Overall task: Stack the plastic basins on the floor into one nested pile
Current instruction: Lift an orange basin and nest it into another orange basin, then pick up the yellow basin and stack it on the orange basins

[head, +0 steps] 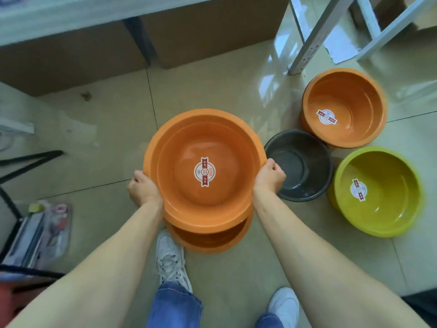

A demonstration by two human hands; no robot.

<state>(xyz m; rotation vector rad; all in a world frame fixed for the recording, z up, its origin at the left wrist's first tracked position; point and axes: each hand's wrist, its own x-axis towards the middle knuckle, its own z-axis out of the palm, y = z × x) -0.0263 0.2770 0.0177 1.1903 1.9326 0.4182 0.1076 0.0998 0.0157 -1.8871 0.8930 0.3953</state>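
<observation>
— Above the tiled floor (212, 91), what do the hands hold?
— A large orange basin (204, 147), gripped at opposite sides of its rim. The left hand (143, 189) is clenched on the left edge, the right hand (269, 176) clenched on the right edge.
— Is anything below it?
— Yes, a second orange basin (210, 240) shows just under its near edge. Whether the two touch, I cannot tell.
— And the others?
— To the right, a dark grey basin (305, 162) sits on the floor just beside the right hand. Beyond it stands a deeper orange basin (345, 107), and nearest the right edge a yellow-green basin (378, 192). All three are upright and apart from the held one.
— Any labels?
— Round stickers sit inside the held basin, the deeper orange one and the yellow-green one.
— What else?
— White sneakers (171, 259) and blue jeans (175, 304) below, cardboard boxes (208, 29) ahead.
</observation>
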